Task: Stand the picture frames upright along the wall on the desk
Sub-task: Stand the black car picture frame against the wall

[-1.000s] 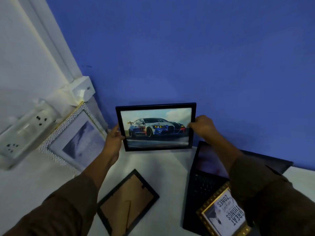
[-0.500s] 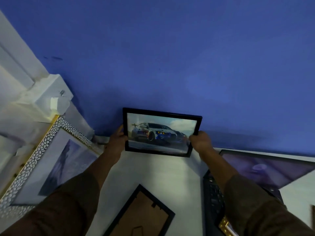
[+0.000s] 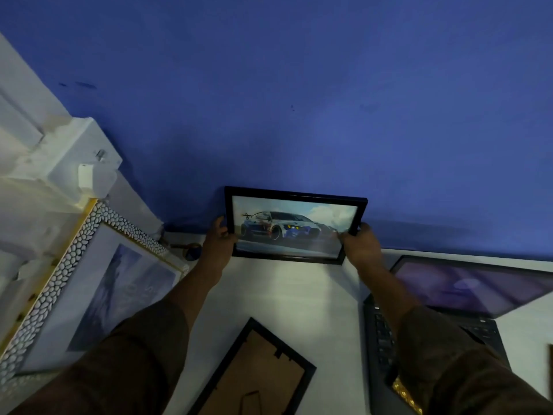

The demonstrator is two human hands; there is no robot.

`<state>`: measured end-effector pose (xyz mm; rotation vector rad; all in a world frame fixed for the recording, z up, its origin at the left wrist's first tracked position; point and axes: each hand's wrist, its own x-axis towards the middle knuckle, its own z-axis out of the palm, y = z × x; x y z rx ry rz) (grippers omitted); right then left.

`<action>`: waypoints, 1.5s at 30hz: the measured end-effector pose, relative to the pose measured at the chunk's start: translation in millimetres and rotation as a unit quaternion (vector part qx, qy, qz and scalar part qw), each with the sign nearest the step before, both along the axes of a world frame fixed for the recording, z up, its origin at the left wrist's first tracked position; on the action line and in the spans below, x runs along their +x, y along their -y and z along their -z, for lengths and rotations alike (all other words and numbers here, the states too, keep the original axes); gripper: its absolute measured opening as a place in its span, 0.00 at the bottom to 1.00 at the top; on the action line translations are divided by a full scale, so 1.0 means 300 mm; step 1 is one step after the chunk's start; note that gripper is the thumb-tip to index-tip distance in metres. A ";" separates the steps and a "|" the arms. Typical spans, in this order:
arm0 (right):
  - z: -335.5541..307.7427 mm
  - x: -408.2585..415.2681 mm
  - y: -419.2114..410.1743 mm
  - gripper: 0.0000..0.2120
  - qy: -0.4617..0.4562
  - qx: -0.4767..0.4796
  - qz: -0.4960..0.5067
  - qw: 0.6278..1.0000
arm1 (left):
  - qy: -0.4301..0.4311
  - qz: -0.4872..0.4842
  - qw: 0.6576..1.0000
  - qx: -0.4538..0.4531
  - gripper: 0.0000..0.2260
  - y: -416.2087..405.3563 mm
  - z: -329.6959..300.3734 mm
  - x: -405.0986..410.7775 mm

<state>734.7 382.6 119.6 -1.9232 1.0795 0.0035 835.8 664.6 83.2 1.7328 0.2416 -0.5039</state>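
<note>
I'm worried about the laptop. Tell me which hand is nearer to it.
Right. The right hand grips the car frame just beside the laptop; the left hand is across the frame.

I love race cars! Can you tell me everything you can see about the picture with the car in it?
The car picture frame is a thin black rectangle, wider than tall, with a shiny front. Inside is a white and blue race car with yellow headlights on a road under a cloudy sky. It stands nearly upright, slightly crooked, against the blue wall at the back of the white desk. The left hand grips its left edge and the right hand its lower right corner.
</note>
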 end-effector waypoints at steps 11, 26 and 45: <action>0.011 -0.049 -0.017 0.33 0.019 0.025 -0.005 0.999 | -0.014 -0.016 1.000 0.005 0.38 0.012 0.000 -0.010; 0.117 -0.197 -0.208 0.33 0.043 0.085 -0.016 0.995 | -0.030 -0.105 0.994 0.013 0.36 -0.073 -0.025 -0.293; 0.110 -0.113 -0.111 0.42 0.080 0.037 0.045 0.995 | -0.022 -0.058 0.997 0.041 0.34 -0.093 -0.035 -0.292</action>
